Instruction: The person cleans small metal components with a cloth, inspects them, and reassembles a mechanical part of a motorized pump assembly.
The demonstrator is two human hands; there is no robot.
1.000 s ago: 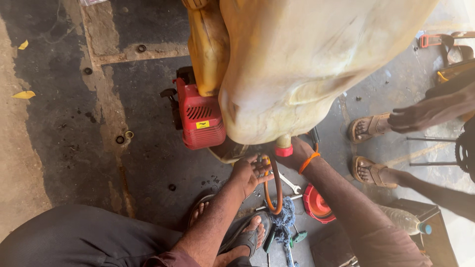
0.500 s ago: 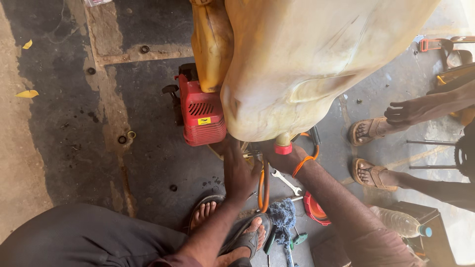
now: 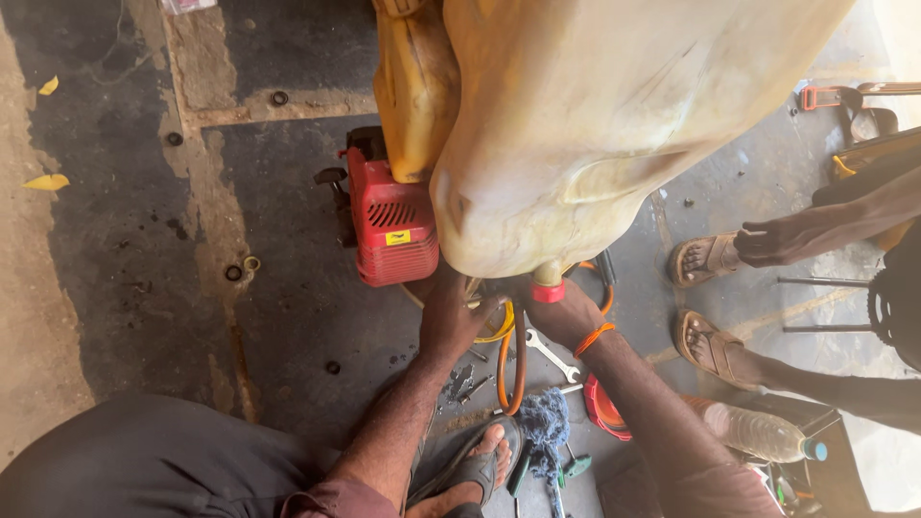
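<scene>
Hands under pale yellow tank (image 3: 614, 134), beside red engine (image 3: 393, 230). Left hand (image 3: 453, 321) spread flat against its underside, gripping nothing. Right hand (image 3: 566, 315) at red-capped outlet (image 3: 548, 286), grip impossible to tell

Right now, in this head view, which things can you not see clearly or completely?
- Left hand: fingertips hidden beneath the cream tank; any grip cannot be told.
- Right hand: fingers hidden by the same tank near its red cap.
- Red engine: right part covered by the yellow canister.
- Orange hose: upper end lost beneath the tank.
- Another person's hand: the arm is cut by the right edge.
</scene>
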